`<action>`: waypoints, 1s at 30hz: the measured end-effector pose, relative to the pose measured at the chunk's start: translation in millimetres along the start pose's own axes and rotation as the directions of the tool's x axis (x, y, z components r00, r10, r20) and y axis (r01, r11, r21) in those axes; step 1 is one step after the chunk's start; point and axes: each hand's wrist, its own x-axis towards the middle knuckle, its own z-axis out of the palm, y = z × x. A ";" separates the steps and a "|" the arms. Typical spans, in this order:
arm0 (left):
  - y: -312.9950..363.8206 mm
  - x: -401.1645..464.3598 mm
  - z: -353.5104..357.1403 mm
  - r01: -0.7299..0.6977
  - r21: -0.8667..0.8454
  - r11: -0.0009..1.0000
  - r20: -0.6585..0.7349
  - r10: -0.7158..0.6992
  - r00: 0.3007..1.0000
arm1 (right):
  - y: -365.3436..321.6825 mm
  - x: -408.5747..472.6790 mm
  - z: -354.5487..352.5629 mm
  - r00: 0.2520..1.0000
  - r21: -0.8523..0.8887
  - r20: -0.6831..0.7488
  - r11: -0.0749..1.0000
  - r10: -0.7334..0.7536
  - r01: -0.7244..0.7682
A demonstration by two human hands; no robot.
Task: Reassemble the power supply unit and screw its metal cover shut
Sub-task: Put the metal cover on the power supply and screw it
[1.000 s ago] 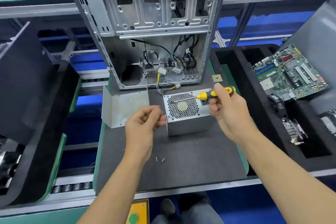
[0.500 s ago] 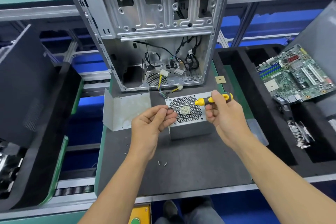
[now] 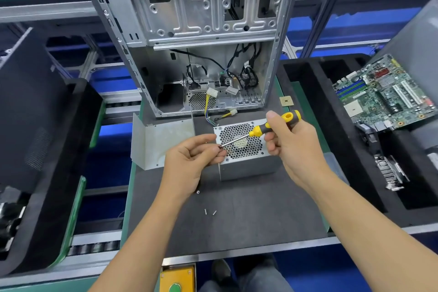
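Fingers [image 3: 214, 149] of left hand [image 3: 189, 163] pinch the screwdriver [image 3: 260, 130] tip; right hand [image 3: 291, 142] grips its handle.
Power supply unit [image 3: 246, 159] stands on desk [image 3: 248, 220], just behind both hands; loose screws [image 3: 209, 212] nearby.

Head camera looks steeply down, close over the workbench [image 3: 248, 220]

Power supply unit [image 3: 244, 149], centre of frame: a grey metal box standing on the dark mat, its perforated fan grille facing up toward the camera, with yellow and black cables leaving its upper left corner. Metal cover [image 3: 161, 143], left of centre: a bent, bare sheet-metal panel, detached, standing just beside the unit.
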 end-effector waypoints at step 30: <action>-20.5 5.3 6.7 0.302 0.065 0.951 -0.201 -0.284 0.937 | 0.2 17.7 -15.9 0.967 0.197 -0.150 0.965 0.206 -0.175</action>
